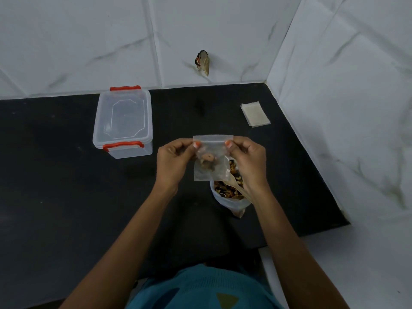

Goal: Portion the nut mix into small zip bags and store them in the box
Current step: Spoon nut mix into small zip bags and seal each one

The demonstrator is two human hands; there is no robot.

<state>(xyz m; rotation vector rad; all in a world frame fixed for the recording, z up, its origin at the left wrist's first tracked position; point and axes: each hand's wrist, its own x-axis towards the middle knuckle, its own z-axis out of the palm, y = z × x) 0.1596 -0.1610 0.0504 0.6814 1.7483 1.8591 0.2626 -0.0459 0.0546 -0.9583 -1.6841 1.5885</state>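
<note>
Pinched at both top corners by left hand and right hand, fingertips curled on the zip strip: small zip bag, a few nuts inside, hanging just above the open nut mix pouch. Probably light, limp and slippery; best held along the stiffer zip strip, not the soft body. Box well apart on the left of the counter.

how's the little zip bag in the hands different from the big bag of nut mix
The little zip bag is held up, the left hand and right hand pinching its top corners; the big bag stands on the counter. The little zip bag holds a few pieces; the big bag holds a heap of mix with a wooden spoon in it. Both are see-through plastic.
</note>
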